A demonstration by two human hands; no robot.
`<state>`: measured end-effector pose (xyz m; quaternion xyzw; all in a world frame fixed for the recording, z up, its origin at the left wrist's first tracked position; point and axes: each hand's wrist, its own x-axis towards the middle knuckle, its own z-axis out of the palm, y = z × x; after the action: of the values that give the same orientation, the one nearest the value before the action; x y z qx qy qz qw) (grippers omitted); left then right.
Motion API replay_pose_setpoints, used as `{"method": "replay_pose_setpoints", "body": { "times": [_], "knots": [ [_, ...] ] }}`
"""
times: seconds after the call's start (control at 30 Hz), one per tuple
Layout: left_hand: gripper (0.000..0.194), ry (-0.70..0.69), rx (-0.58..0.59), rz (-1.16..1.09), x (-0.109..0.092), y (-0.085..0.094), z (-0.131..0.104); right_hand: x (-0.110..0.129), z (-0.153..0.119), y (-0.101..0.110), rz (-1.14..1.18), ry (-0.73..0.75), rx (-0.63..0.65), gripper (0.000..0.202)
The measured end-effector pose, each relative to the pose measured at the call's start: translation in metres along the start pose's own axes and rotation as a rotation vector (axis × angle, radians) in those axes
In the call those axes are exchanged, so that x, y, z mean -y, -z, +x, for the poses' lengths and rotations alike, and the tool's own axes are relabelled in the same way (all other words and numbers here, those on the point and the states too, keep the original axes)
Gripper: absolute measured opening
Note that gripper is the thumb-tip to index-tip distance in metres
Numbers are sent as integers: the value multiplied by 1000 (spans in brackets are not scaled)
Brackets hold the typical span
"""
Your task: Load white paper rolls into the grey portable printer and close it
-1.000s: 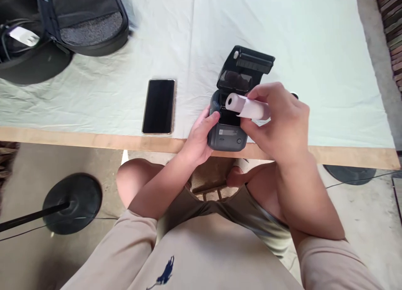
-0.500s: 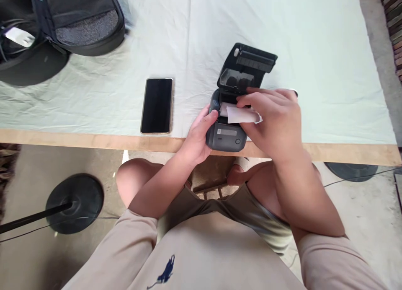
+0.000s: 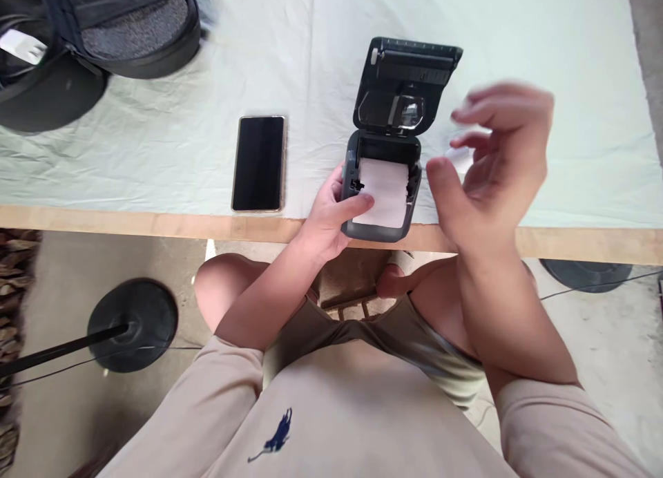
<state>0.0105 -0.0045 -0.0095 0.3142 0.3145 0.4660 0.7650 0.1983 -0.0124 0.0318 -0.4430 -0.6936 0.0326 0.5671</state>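
Note:
My left hand (image 3: 334,212) grips a small dark label printer (image 3: 383,235) at its left side, over the table's front edge. The printer's lid (image 3: 404,84) stands up, hinged at the back. A white strip of paper (image 3: 386,188) lies over the roll bay and down across the front; my left thumb presses on its left part. To the right of the printer, my right hand (image 3: 497,167) is raised off it, blurred, with thumb and fingers apart. A pale blurred patch shows between its thumb and fingers; I cannot make out what it is.
A phone (image 3: 259,164) lies on the cloth left of the printer. An unzipped black case (image 3: 139,63) with a white plug (image 3: 23,46) inside sits at the far left. The wooden table edge (image 3: 155,221) runs in front of my knees. A round stand base (image 3: 132,326) rests on the floor.
My right hand has let go of the paper and moved right, away from the printer. The paper now lies flat over the printer's front. My left thumb has shifted onto the paper.

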Motion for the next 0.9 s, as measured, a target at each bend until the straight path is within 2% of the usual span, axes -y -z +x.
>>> {"method": "replay_pose_setpoints", "body": {
  "times": [0.07, 0.13, 0.2, 0.3, 0.5, 0.63, 0.83, 0.9],
  "knots": [
    [62, 2, 4, 22, 1, 0, 0, -10, 1, -2, 21, -97, 67, 49],
    [62, 3, 0, 23, 0, 0, -1, -16, 0, -3, 67, -126, 159, 61],
    [57, -12, -17, 18, 0, -2, -3, -15, -2, -4, 72, -128, 155, 58],
    [53, -24, -29, 18, -1, -3, -5, -8, -6, -4, 55, -216, 140, 45],
    [67, 0, -25, -8, -3, -5, -7, -8, -11, -8, 240, -412, 356, 43],
    [58, 13, 0, -36, -6, -8, -9, -11, -14, -12, 239, -482, 469, 51],
    [45, 94, -132, -112, -8, -16, -6, -8, -18, -13, 249, -455, 445, 53],
    [44, 120, -135, -140, -10, -18, -5, -8, -18, -13, 234, -469, 441, 52]
  ]
}}
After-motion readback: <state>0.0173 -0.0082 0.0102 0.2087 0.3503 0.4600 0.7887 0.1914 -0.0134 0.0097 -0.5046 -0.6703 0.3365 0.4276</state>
